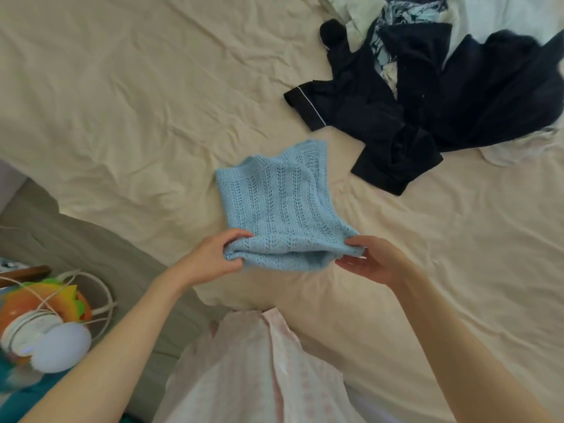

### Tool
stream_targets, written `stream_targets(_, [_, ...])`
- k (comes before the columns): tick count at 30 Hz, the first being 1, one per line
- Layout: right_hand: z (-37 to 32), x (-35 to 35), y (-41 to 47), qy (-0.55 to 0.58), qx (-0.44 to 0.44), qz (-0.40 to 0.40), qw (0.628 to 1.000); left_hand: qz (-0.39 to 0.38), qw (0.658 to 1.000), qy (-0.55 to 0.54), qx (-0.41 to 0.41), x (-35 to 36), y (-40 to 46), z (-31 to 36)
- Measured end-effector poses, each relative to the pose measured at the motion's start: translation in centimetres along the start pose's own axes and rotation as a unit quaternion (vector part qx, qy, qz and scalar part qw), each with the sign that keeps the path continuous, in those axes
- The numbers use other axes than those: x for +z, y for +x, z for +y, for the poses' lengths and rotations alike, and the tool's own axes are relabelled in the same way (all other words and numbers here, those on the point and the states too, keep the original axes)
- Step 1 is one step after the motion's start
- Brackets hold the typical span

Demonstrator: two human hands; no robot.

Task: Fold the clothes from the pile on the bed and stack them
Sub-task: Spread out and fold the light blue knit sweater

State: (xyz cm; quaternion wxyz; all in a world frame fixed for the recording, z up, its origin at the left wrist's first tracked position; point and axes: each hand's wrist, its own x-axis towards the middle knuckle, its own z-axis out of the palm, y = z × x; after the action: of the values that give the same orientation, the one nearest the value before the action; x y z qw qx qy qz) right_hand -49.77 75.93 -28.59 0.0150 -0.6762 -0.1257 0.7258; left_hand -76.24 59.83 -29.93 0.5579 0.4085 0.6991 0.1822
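Fold step judged in hand: blue knit top (280, 206) lay on the bed (122, 102), near edge doubled over; left hand (213, 257) fingers were pinched on its near-left corner; right hand (370, 259) fingers were loosely curled at near-right corner, grip not certain; next move likely calls for squaring the fold, then setting it aside; pile (427, 87) lay well apart, far right; open sheet left of the top; bed edge near, lower left.

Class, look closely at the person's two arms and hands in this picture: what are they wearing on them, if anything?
Nothing covers them. The left hand and right hand are bare, with no gloves, and no rings, watch or bracelets can be seen. Both forearms are bare as far as the picture's lower edge, with no sleeve in view. Between them hangs a pale pink patterned garment, worn on the body.
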Motion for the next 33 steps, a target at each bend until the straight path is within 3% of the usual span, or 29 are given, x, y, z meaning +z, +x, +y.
stream_targets(3, [-3.3,2.0,-0.3,0.006,-0.043,-0.016,0.999,0.096,0.992,-0.080,0.018,-2.2,1.9,1.4])
stream_targets(5, [-6.0,4.0,0.4,0.013,-0.091,0.000,0.996,0.183,0.961,-0.206,-0.017,-3.8,4.3,2.4])
stream_targets(8, [-8.4,6.9,2.7,-0.112,-0.237,0.128,0.957,0.250,0.927,-0.262,-0.097,-5.4,8.6,2.3])
stream_targets(10, [-8.2,8.8,4.1,-0.261,-0.377,0.191,0.868,0.247,0.945,-0.162,-0.138,-5.4,10.8,1.7])
stream_targets(12, [-6.6,10.0,5.6,-0.397,-0.480,0.191,0.759,0.250,0.955,-0.086,-0.138,-4.5,11.9,0.9])
stream_targets(16, [-2.5,10.3,8.6,-0.637,-0.497,0.135,0.574,0.294,0.937,-0.103,-0.154,-2.1,12.3,-0.9])
stream_targets(19, [-1.4,9.9,10.4,-0.687,-0.502,0.140,0.506,0.355,0.914,-0.151,-0.125,-1.1,11.8,-1.8])
stream_targets(22, [-2.0,9.6,11.8,-0.721,-0.477,0.128,0.485,0.383,0.911,-0.111,-0.104,-0.1,10.8,-2.7])
stream_targets(25, [-2.9,9.6,13.1,-0.776,-0.421,0.097,0.459,0.369,0.910,-0.098,-0.164,0.3,11.0,-3.2])
stream_targets(27, [-3.7,10.2,13.7,-0.775,-0.407,0.086,0.476,0.354,0.902,-0.127,-0.213,-0.4,11.8,-3.0])
stream_targets(29, [-4.4,10.8,13.4,-0.716,-0.445,0.097,0.529,0.334,0.900,-0.164,-0.227,-1.4,12.5,-2.8])
stream_targets(31, [-4.8,10.8,12.6,-0.605,-0.499,0.154,0.602,0.304,0.902,-0.210,-0.224,-2.3,12.7,-2.8])
stream_targets(33, [-5.1,9.9,11.8,-0.480,-0.495,0.222,0.690,0.274,0.896,-0.270,-0.223,-2.9,12.3,-2.9])
